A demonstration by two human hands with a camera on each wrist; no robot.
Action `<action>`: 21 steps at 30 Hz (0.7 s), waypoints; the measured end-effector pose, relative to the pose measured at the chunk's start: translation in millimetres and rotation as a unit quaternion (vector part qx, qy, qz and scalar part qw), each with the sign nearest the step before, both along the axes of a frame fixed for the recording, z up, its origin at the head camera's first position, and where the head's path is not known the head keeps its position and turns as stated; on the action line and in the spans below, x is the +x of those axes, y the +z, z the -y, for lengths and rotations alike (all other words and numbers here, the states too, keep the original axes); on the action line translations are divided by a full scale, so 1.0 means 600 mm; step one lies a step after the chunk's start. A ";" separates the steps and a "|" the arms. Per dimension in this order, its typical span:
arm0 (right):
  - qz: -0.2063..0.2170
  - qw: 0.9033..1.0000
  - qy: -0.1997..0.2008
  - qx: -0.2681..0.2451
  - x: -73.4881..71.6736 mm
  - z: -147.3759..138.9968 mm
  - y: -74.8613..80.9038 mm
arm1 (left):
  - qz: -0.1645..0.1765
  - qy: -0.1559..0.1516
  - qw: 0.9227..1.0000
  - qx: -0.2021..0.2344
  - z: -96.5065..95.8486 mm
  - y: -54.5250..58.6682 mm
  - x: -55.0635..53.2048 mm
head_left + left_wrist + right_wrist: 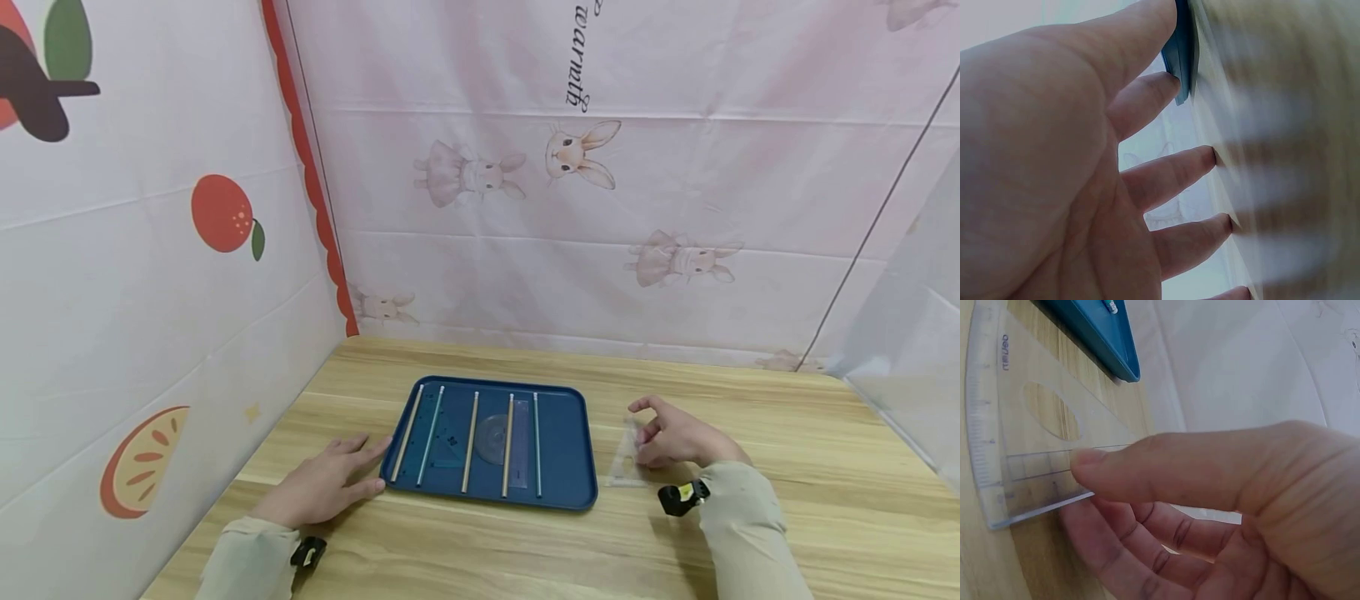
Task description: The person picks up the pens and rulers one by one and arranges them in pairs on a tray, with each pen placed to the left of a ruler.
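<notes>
My right hand [682,437] pinches a clear set square [1035,447] between thumb and fingers, just right of the tray. The set square has a printed scale and an oval hole. My left hand [322,483] is spread, its fingers straight and touching the left edge of the blue tray [564,442]. In the tray lie several gold and teal pencils, among them a gold pencil [471,446] and a teal pencil [537,450]. Between them are a teal set square [448,454], a clear round protractor [490,440] and a purplish ruler [520,454].
A wood-grain table [465,550] extends around the tray. Behind it hangs a pinkish cloth [487,283] printed with rabbits, and on the left a white cloth [247,350] with fruit prints.
</notes>
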State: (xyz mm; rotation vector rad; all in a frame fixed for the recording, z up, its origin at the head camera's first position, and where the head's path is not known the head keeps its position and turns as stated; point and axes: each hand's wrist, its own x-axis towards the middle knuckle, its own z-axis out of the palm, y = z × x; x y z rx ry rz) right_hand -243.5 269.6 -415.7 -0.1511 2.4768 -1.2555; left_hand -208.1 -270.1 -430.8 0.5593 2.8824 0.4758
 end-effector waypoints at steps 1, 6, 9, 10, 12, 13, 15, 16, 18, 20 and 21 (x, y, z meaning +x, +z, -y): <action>-0.002 1.000 0.000 0.000 -0.001 -0.001 -0.001 | -0.001 0.000 1.000 0.000 0.000 0.000 0.000; -0.015 1.000 0.001 -0.008 -0.003 -0.005 -0.001 | -0.003 -0.002 1.000 0.001 0.001 0.001 -0.002; -0.019 1.000 0.001 -0.019 -0.001 -0.007 -0.002 | 0.000 -0.005 1.000 0.000 0.001 0.000 -0.001; -0.021 1.000 0.002 -0.021 0.000 -0.007 -0.002 | 0.001 -0.006 1.000 0.001 0.001 -0.001 -0.001; -0.025 0.999 0.007 -0.025 0.001 -0.008 -0.003 | 0.002 -0.008 1.000 0.002 0.002 -0.001 0.000; -0.027 0.999 0.010 -0.026 0.002 -0.008 -0.003 | 0.002 -0.007 1.000 0.002 0.001 -0.001 0.001; -0.033 0.999 0.017 -0.026 0.003 -0.008 -0.002 | 0.001 -0.006 1.000 0.004 0.001 0.000 0.001; -0.035 0.999 0.019 -0.026 0.003 -0.008 -0.001 | 0.000 -0.006 1.000 0.005 0.001 0.000 0.001; -0.040 0.999 0.023 -0.026 0.002 -0.009 0.002 | -0.001 -0.005 1.000 0.007 0.001 0.001 0.001; -0.040 0.999 0.022 -0.027 0.003 -0.010 0.002 | -0.001 -0.006 1.000 0.007 0.001 0.001 0.002; -0.040 0.999 0.022 -0.027 0.003 -0.011 0.003 | -0.001 -0.006 1.000 0.008 0.000 0.001 0.002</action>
